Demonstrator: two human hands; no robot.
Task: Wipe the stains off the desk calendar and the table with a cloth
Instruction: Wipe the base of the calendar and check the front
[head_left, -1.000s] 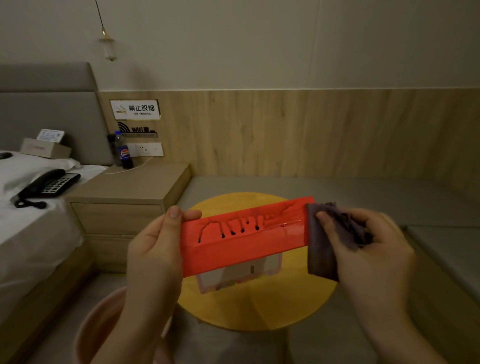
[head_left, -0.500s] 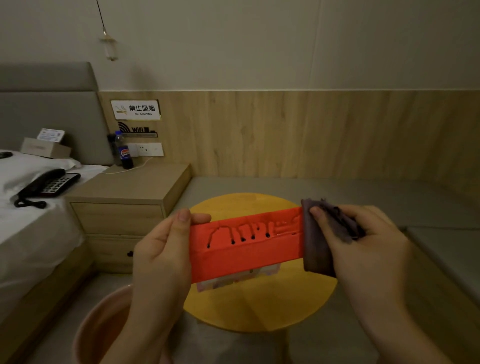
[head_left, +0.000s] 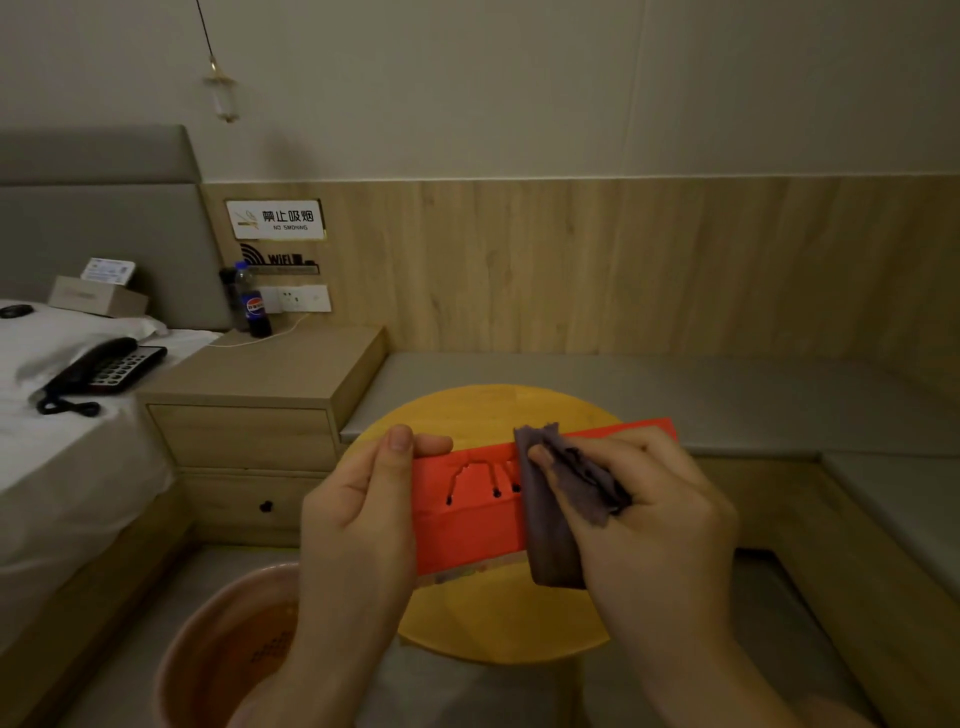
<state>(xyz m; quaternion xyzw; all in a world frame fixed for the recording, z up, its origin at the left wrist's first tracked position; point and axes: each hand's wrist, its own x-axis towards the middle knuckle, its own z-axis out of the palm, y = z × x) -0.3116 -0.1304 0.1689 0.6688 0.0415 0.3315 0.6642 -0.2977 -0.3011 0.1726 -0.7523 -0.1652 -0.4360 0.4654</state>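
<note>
I hold a red desk calendar (head_left: 470, 525) in the air above a round yellow table (head_left: 498, 618). My left hand (head_left: 363, 525) grips its left end, thumb on the front and fingers behind. My right hand (head_left: 649, 519) pinches a dark purple cloth (head_left: 553, 519) that is folded over the calendar's top edge near its middle. Black marks and holes show on the calendar's upper face just left of the cloth. The calendar's right end (head_left: 639, 428) sticks out behind my right hand.
A pink basin (head_left: 218, 649) stands on the floor below my left arm. A wooden nightstand (head_left: 260, 410) with a cola bottle (head_left: 253, 306) is at the left, beside a bed with a telephone (head_left: 104, 371). A grey cushioned bench (head_left: 675, 400) runs behind and right of the table.
My right hand has slid the cloth leftward along the calendar, from its right end to about its middle. The calendar and my left hand have shifted a little to the right.
</note>
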